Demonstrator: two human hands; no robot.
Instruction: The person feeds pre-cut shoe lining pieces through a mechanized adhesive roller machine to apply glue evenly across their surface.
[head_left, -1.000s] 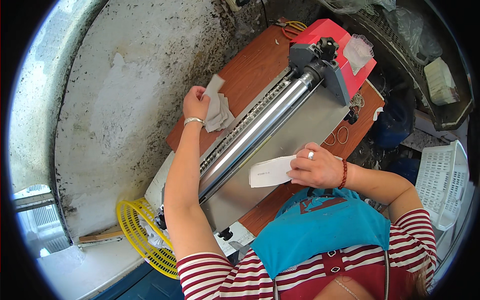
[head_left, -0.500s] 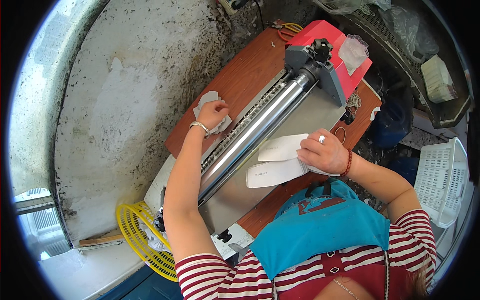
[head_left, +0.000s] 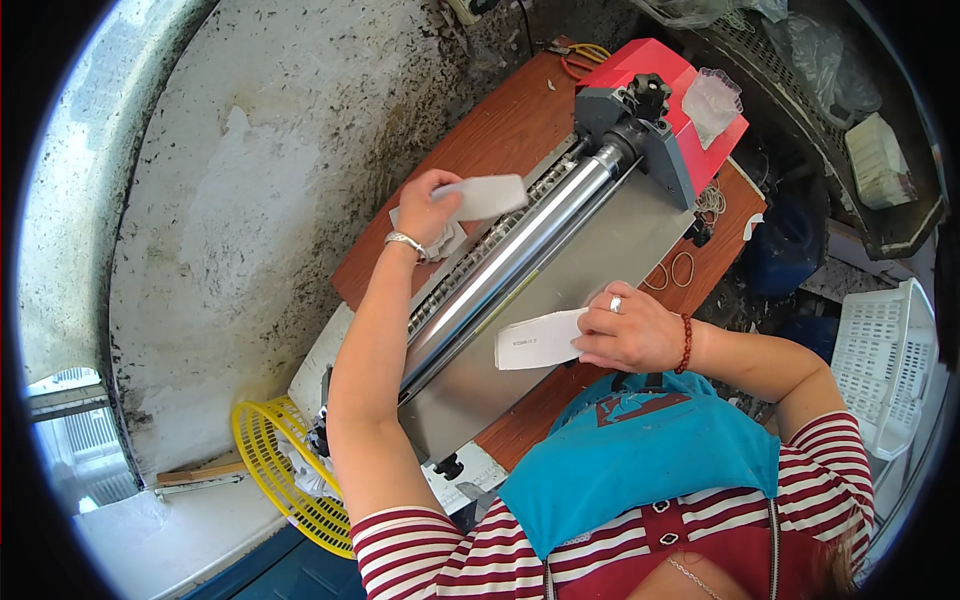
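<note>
Beyond the roller, my left hand pinches one white, flat, rounded piece, which is blurred and reaches over the spiked bar behind the roller. Just under that hand lies a small pile of similar white pieces on the wooden tabletop. My right hand grips a stack of white flat pieces by one end, above the steel plate on the near side. Small dark print shows on the stack's top piece. Between my hands runs the shiny steel roller of a machine with a red end housing.
A yellow plastic basket with white scraps stands at the machine's lower left end. A white crate is at the right. String and rubber bands lie on the wooden table. A stained wall rises behind.
My left hand has risen slightly from the pile and now has a single piece in it. The loose piece that stuck out above the stack in my right hand is gone from there.
</note>
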